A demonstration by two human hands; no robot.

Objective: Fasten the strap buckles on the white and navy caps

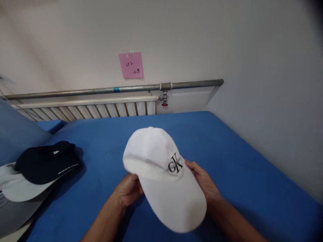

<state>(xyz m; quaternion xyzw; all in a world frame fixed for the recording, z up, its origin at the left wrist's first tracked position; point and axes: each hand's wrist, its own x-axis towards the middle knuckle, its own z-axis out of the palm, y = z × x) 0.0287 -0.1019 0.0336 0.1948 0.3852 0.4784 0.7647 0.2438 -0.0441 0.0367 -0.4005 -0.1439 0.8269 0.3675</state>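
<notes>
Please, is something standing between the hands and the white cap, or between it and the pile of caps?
Nothing visible: the left hand and right hand both hold the white cap, and no object blocks the way to the pile of caps.

- A white cap (157,168), the one thing in hand, sits at the centre of the frame and reaches down into its lower half.
- Its rounded crown (147,144) keeps its full shape, with a small button (150,127) on top and a soft grey crease or shadow (hard to say which) across its lower part.
- Black letters (175,163), a large overlapping "CK", mark the front at the right.
- The long, plain brim (176,205) tilts down toward the lower right, its upper face showing.
</notes>
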